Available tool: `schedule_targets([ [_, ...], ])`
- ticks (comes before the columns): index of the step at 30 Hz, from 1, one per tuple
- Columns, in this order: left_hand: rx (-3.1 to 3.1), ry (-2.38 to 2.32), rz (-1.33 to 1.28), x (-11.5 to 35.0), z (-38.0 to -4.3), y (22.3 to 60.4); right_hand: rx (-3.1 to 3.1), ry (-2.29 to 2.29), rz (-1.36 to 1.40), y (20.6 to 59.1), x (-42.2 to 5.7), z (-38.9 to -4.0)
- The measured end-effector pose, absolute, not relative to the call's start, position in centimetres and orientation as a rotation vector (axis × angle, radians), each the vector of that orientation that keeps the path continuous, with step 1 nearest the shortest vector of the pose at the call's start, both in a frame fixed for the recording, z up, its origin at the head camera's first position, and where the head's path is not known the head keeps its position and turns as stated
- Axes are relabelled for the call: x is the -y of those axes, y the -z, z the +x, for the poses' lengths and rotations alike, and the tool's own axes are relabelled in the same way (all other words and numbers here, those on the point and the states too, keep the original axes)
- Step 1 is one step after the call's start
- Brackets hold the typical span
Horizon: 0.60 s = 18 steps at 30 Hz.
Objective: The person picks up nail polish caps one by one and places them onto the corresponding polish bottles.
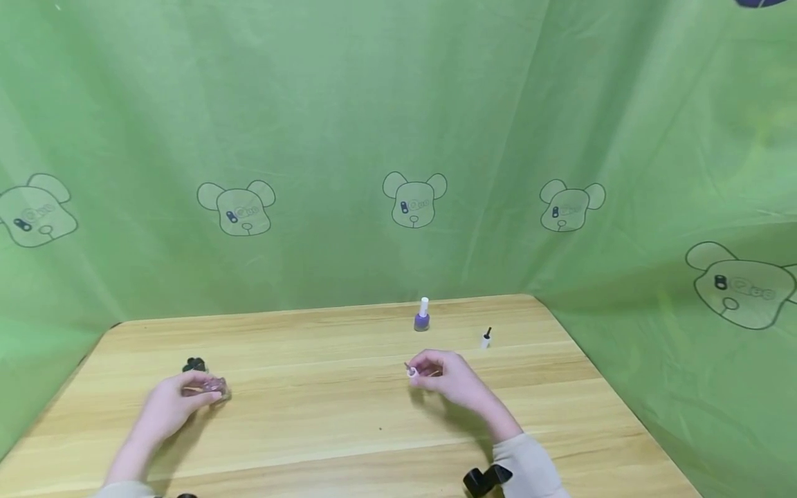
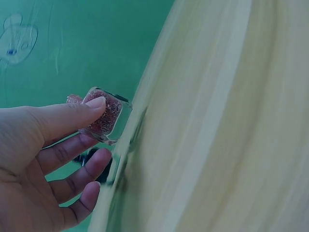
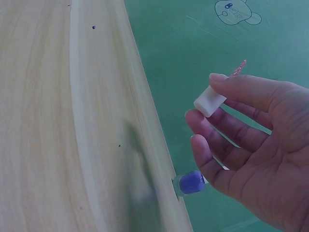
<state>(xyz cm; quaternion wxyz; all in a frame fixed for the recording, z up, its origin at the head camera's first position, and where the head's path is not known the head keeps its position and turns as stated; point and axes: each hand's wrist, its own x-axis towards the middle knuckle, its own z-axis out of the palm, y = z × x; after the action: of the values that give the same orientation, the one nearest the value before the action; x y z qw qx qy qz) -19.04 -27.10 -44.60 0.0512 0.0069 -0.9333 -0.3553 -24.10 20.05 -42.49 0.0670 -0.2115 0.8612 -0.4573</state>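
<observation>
In my left hand (image 1: 169,408), pinched between thumb and fingers, is a small clear nail polish bottle (image 2: 112,116) with pink glitter polish. It is tilted on its side above the table at the left. Just behind that hand stands a black object (image 1: 194,364), partly hidden by the fingers in the left wrist view. My right hand (image 1: 453,377) holds a white nail polish cap (image 3: 209,101) by thumb and fingertips, its brush (image 3: 239,68) coated in pink glitter and pointing away from the table's near edge. Both hands are well apart.
A purple nail polish bottle (image 1: 421,321) with a white cap stands near the table's back edge. To its right, another white cap (image 1: 486,342) stands with its dark brush upward. Green curtains (image 1: 324,263) enclose the wooden table (image 1: 299,429) at the back and sides.
</observation>
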Motion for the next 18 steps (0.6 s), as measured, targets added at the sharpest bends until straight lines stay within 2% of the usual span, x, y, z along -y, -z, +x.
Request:
schedule_targets([
  [18,2.774,1.247,-0.08,20.8,-20.2,43.9,-2.64,1.353,-0.671,42.6,-18.3,-24.7],
])
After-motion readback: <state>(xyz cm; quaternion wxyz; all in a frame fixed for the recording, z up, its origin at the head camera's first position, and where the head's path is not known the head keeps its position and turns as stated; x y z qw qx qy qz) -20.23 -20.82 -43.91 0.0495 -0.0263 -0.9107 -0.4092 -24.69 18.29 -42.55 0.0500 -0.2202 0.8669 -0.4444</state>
